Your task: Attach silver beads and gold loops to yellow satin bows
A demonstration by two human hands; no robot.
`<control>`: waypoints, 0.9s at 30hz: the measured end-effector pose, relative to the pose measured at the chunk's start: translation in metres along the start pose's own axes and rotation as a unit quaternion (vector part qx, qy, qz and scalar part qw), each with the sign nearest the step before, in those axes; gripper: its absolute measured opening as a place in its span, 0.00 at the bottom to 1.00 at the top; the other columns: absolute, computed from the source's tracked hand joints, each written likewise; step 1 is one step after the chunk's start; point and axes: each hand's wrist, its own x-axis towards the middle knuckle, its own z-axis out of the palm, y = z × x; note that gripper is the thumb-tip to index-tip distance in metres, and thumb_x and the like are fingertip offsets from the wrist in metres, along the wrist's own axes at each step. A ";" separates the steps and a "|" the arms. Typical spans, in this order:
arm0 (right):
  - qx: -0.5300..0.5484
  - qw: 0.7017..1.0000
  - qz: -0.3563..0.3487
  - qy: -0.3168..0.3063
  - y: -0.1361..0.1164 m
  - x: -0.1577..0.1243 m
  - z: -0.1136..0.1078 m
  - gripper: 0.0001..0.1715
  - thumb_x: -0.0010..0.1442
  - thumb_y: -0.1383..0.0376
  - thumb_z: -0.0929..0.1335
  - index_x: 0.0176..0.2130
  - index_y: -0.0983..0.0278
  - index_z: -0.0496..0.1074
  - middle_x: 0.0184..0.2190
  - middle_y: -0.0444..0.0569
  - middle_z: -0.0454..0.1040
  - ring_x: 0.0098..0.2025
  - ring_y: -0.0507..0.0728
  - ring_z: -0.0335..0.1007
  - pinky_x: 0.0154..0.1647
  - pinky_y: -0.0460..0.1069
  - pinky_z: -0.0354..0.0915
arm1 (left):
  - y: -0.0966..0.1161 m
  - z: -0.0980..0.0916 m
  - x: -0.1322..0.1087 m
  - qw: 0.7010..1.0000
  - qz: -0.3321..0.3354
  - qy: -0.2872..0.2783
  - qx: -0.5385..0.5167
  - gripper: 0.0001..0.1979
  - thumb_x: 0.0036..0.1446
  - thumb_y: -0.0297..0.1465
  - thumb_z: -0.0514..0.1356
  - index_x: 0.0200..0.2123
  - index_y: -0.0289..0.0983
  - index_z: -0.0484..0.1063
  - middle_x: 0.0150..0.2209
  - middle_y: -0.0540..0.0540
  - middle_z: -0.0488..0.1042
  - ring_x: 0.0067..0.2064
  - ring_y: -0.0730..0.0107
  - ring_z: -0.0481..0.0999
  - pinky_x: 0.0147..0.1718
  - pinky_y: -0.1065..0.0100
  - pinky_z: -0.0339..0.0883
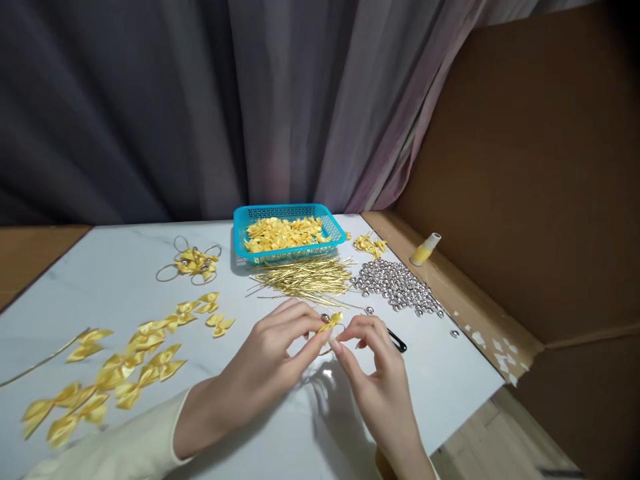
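Between my hands is a small yellow satin bow [333, 321] with a shiny silver bead [325, 318] beside it. My left hand [273, 353] pinches the bow between thumb and fingers. A thin gold wire [326, 353] curves in a loop below the bow, and my right hand [381, 370] has its thumb and index finger closed at that loop. The exact grip point is partly hidden by the fingertips. Behind my right hand, a black-handled tool [398, 341] shows only in part on the table.
A blue basket [240, 233] of yellow bows stands at the back. Gold wire pieces [305, 279] and a pile of silver beads [395, 283] lie before it. Loose bows [120, 370] spread leftward, near looped pieces [195, 263]. A yellow-and-white tube [425, 250] stands on cardboard.
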 end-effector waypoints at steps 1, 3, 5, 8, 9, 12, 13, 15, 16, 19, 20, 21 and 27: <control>0.007 1.000 0.000 -0.005 0.000 0.000 0.000 0.04 0.58 0.68 0.65 0.30 0.63 0.66 0.32 0.47 0.66 0.39 0.55 0.62 0.37 0.48 0.58 | -0.001 0.000 0.000 1.000 0.009 0.000 0.007 0.05 0.58 0.23 0.55 0.32 0.36 0.70 0.31 0.49 0.71 0.34 0.71 0.68 0.34 0.69 0.63; 0.034 0.999 0.007 -0.016 -0.001 -0.001 -0.002 0.05 0.59 0.68 0.64 0.30 0.62 0.66 0.32 0.46 0.67 0.39 0.55 0.63 0.39 0.48 0.58 | -0.004 0.000 -0.001 0.999 0.027 -0.003 0.027 0.06 0.59 0.23 0.54 0.33 0.36 0.70 0.32 0.48 0.71 0.35 0.70 0.68 0.35 0.67 0.62; 0.081 0.996 0.031 -0.033 -0.003 -0.001 -0.004 0.05 0.59 0.67 0.64 0.30 0.62 0.66 0.32 0.46 0.69 0.39 0.55 0.64 0.41 0.48 0.59 | -0.005 0.000 -0.002 0.998 0.039 -0.015 0.051 0.07 0.60 0.23 0.53 0.32 0.35 0.70 0.32 0.47 0.71 0.35 0.69 0.68 0.35 0.66 0.62; 0.200 0.971 0.099 -0.088 -0.005 0.000 -0.008 0.05 0.59 0.64 0.65 0.31 0.63 0.65 0.32 0.47 0.71 0.37 0.55 0.67 0.41 0.49 0.60 | -0.005 -0.002 -0.002 0.994 0.048 -0.054 0.080 0.10 0.61 0.24 0.50 0.31 0.35 0.70 0.31 0.47 0.72 0.35 0.68 0.68 0.35 0.66 0.62; 0.246 0.954 0.126 -0.115 -0.006 0.001 -0.009 0.06 0.59 0.63 0.65 0.31 0.63 0.64 0.30 0.47 0.72 0.35 0.54 0.68 0.40 0.49 0.61 | -0.004 -0.002 -0.003 0.993 0.049 -0.065 0.087 0.11 0.61 0.24 0.50 0.31 0.35 0.70 0.32 0.46 0.72 0.35 0.67 0.68 0.35 0.66 0.62; 0.344 0.903 0.188 -0.178 -0.008 0.006 -0.013 0.09 0.58 0.61 0.66 0.31 0.63 0.62 0.21 0.43 0.71 0.25 0.51 0.66 0.35 0.48 0.61 | -0.002 -0.004 -0.002 0.990 0.050 -0.091 0.100 0.12 0.62 0.25 0.48 0.31 0.35 0.70 0.32 0.46 0.72 0.35 0.66 0.68 0.36 0.65 0.62; 0.356 0.893 0.200 -0.191 -0.009 0.007 -0.014 0.10 0.58 0.61 0.67 0.30 0.63 0.62 0.19 0.41 0.69 0.22 0.50 0.64 0.33 0.47 0.61 | -0.002 -0.004 -0.002 0.989 0.049 -0.098 0.103 0.12 0.62 0.25 0.47 0.31 0.35 0.70 0.32 0.46 0.72 0.35 0.66 0.67 0.36 0.64 0.62; 0.356 0.887 0.211 -0.203 -0.009 0.011 -0.018 0.10 0.56 0.60 0.68 0.31 0.64 0.64 0.18 0.41 0.67 0.20 0.48 0.61 0.28 0.45 0.59 | -0.001 -0.006 -0.002 0.987 0.047 -0.114 0.107 0.13 0.62 0.24 0.47 0.32 0.35 0.70 0.32 0.46 0.72 0.35 0.65 0.67 0.36 0.64 0.62; 0.347 0.890 0.213 -0.205 -0.009 0.013 -0.020 0.10 0.55 0.60 0.69 0.31 0.64 0.66 0.19 0.41 0.67 0.20 0.48 0.60 0.26 0.44 0.58 | -0.001 -0.006 -0.002 0.986 0.047 -0.121 0.110 0.13 0.62 0.24 0.46 0.32 0.35 0.69 0.32 0.45 0.72 0.35 0.65 0.67 0.36 0.63 0.62; 0.302 0.911 0.203 -0.196 -0.006 0.018 -0.024 0.11 0.53 0.60 0.70 0.33 0.66 0.70 0.21 0.42 0.67 0.20 0.47 0.59 0.22 0.44 0.56 | -0.001 -0.007 -0.003 0.983 0.051 -0.136 0.114 0.13 0.63 0.24 0.45 0.33 0.35 0.69 0.32 0.45 0.71 0.35 0.64 0.66 0.36 0.63 0.62; 0.290 0.918 0.196 -0.188 -0.005 0.021 -0.025 0.11 0.53 0.60 0.70 0.33 0.66 0.71 0.21 0.42 0.67 0.20 0.48 0.59 0.22 0.44 0.56 | -0.001 -0.006 -0.003 0.982 0.054 -0.139 0.115 0.14 0.63 0.25 0.45 0.33 0.35 0.69 0.32 0.45 0.70 0.35 0.64 0.66 0.35 0.63 0.62; 0.282 0.923 0.189 -0.181 -0.004 0.023 -0.025 0.10 0.53 0.60 0.70 0.33 0.66 0.71 0.20 0.42 0.67 0.21 0.48 0.59 0.23 0.44 0.56 | -0.001 -0.006 -0.004 0.981 0.058 -0.141 0.117 0.14 0.63 0.24 0.45 0.32 0.35 0.69 0.31 0.45 0.70 0.35 0.64 0.65 0.35 0.63 0.62; 0.277 0.936 0.170 -0.135 0.009 0.036 -0.019 0.09 0.55 0.61 0.69 0.32 0.66 0.71 0.16 0.39 0.63 0.19 0.47 0.57 0.23 0.43 0.54 | -0.004 -0.003 -0.006 0.963 0.093 -0.197 0.159 0.12 0.63 0.24 0.46 0.33 0.33 0.69 0.32 0.44 0.68 0.36 0.64 0.64 0.35 0.62 0.62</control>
